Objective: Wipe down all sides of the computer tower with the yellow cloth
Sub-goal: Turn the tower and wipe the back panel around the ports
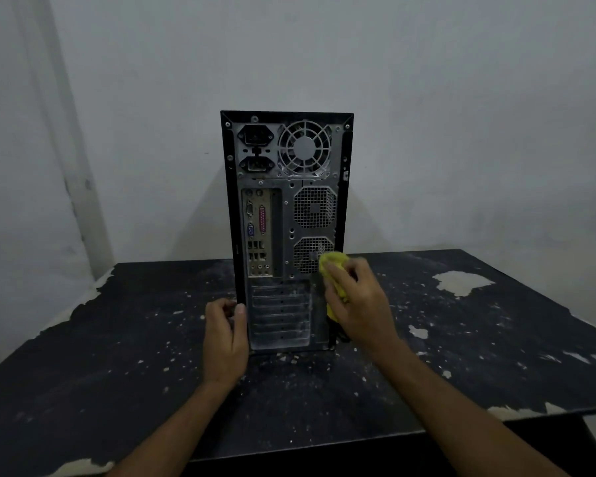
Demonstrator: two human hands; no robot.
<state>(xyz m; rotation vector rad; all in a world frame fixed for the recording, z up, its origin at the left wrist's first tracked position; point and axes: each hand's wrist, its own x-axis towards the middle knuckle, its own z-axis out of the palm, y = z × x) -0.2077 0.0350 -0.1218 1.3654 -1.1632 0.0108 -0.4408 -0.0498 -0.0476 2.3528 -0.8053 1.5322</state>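
Note:
The black computer tower (286, 187) stands upright on the table with its grey metal back panel, ports and fan grilles facing me. My right hand (358, 301) grips the bunched yellow cloth (334, 266) and presses it against the lower right of the back panel, beside the lower vent. My left hand (225, 333) holds the tower's lower left edge, thumb on the back panel and fingers curled round the side.
The table (117, 356) has a worn black top with flaked pale patches, one large patch (461, 282) at the right. A plain grey wall (461, 115) stands close behind the tower. The table's front edge lies near my forearms.

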